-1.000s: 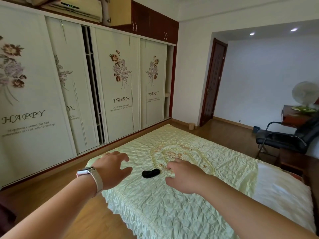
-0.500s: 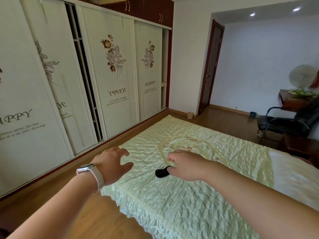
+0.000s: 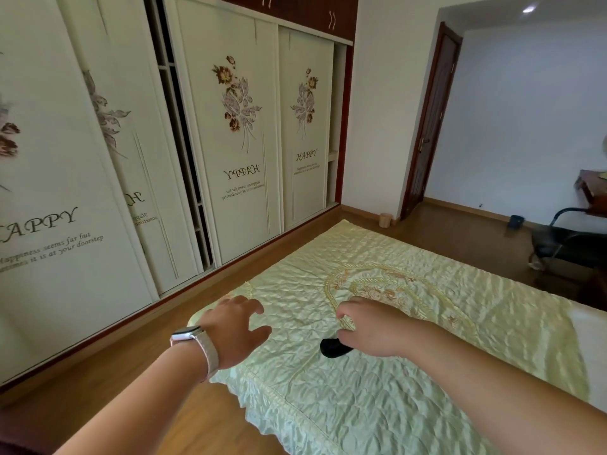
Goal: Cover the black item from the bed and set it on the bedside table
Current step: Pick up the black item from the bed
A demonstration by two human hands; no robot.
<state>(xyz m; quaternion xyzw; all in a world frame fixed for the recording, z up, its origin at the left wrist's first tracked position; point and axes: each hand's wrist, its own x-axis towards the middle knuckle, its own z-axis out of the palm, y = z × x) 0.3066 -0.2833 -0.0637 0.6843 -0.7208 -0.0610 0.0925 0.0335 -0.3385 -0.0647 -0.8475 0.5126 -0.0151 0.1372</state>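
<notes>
A small black item point(image 3: 332, 347) lies on the pale green quilted bed cover point(image 3: 377, 399), near the bed's near-left corner. My right hand point(image 3: 371, 326) reaches over it with curled fingers, and its thumb and fingertips touch the item's right end, hiding part of it. To the left, my left hand point(image 3: 238, 326), with a watch on the wrist, hovers above the bed corner with fingers spread and holds nothing. No bedside table shows in the head view.
White sliding wardrobe doors point(image 3: 236, 142) with flower prints line the left wall, with a strip of wood floor point(image 3: 108, 376) between them and the bed. A dark wooden door point(image 3: 430, 119) stands far back. A black chair point(image 3: 568, 247) sits at the right.
My right hand has come down onto the black item, from hovering to its right to touching it. The view has drawn closer to the bed. My left hand stays spread.
</notes>
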